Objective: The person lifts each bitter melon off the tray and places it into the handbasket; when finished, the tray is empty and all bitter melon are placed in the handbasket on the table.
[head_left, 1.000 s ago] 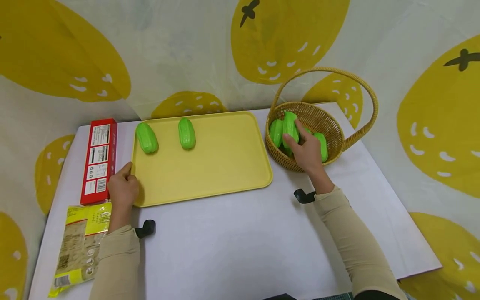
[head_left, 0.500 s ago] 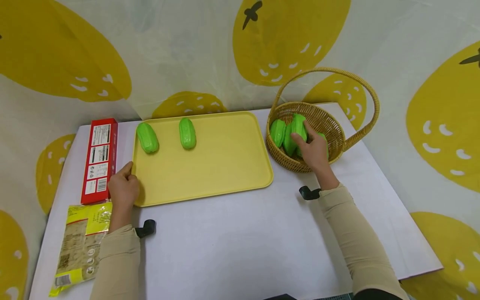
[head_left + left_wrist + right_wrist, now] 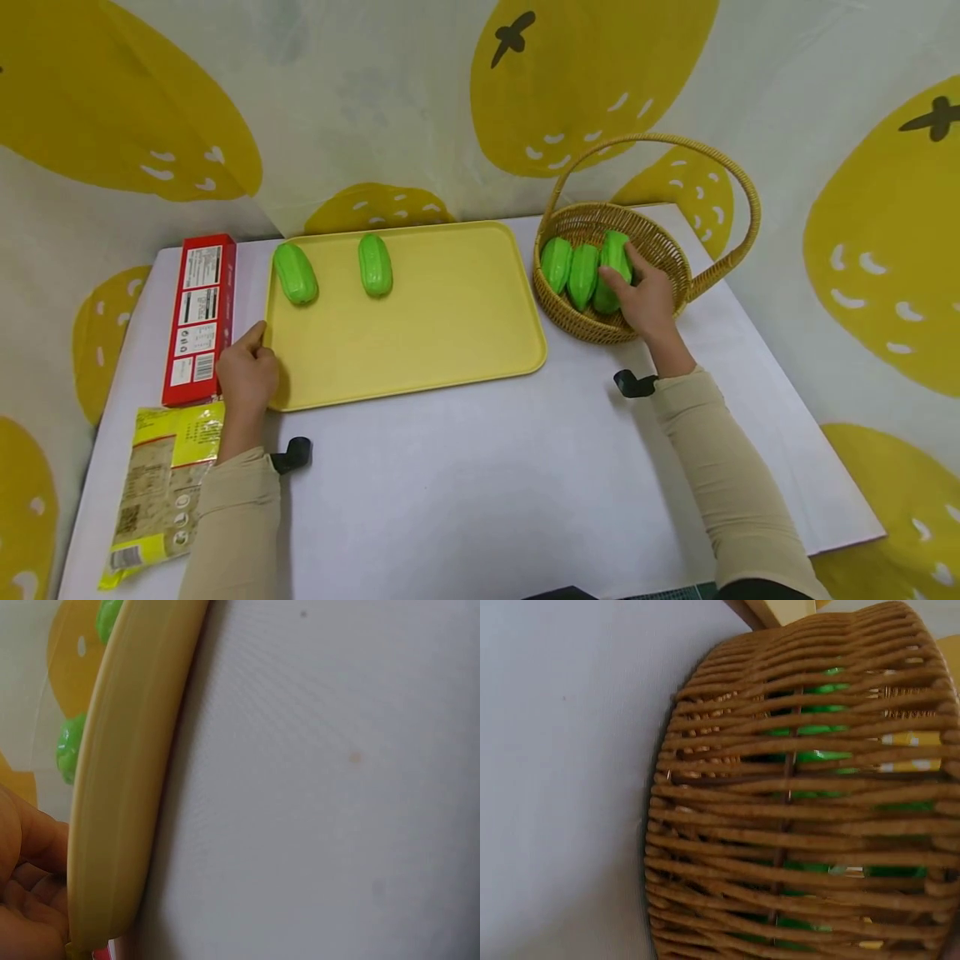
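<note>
My left hand (image 3: 247, 377) holds the left rim of a yellow tray (image 3: 442, 350); in the left wrist view its curled fingers (image 3: 34, 892) lie at the tray's corner. Two green ridged fruits lie apart on the tray, one at the far left corner (image 3: 296, 273) and one right of it (image 3: 375, 265). My right hand (image 3: 647, 292) reaches into a wicker basket (image 3: 581, 327) and grips a green ridged fruit (image 3: 615, 254) between thumb and fingers. Left of it in the basket lie two more, a middle one (image 3: 582, 275) and a leftmost one (image 3: 556, 264). The basket's wall largely hides its contents in the right wrist view.
A red box (image 3: 198, 321) with white labels lies left of the tray. Nearer the front left is a yellow-and-clear packet (image 3: 161, 492). The basket's tall handle (image 3: 742, 187) arches over its opening. A white tablecloth (image 3: 450, 483) covers the table; patterned fabric hangs behind.
The right hand has moved rightward inside the basket with the green fruit in its grip, uncovering more of the fruits to its left. The left hand and tray have stayed put.
</note>
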